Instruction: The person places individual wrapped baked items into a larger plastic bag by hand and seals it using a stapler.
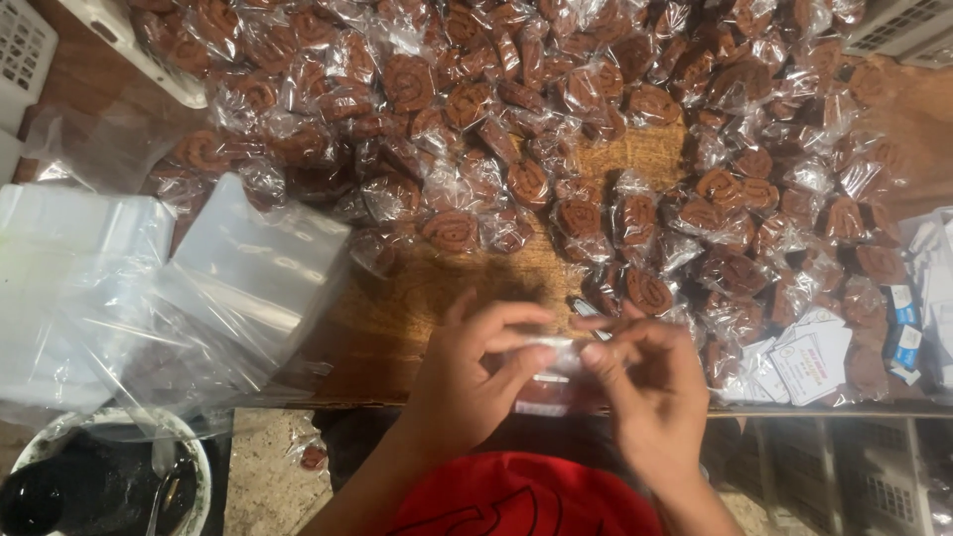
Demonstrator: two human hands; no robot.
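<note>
My left hand and my right hand meet at the near edge of a wooden table. Both pinch a small clear plastic packet between fingers and thumbs. What is inside the packet is blurred. Just beyond my hands lies a wide heap of brown spiral-shaped sweets in clear wrappers, covering most of the tabletop.
Stacks of clear plastic bags lie at the left. Small printed paper labels sit at the right near more wrapped sweets. A white bowl with dark contents and a spoon stands below the table at lower left. White crates are at the back corners.
</note>
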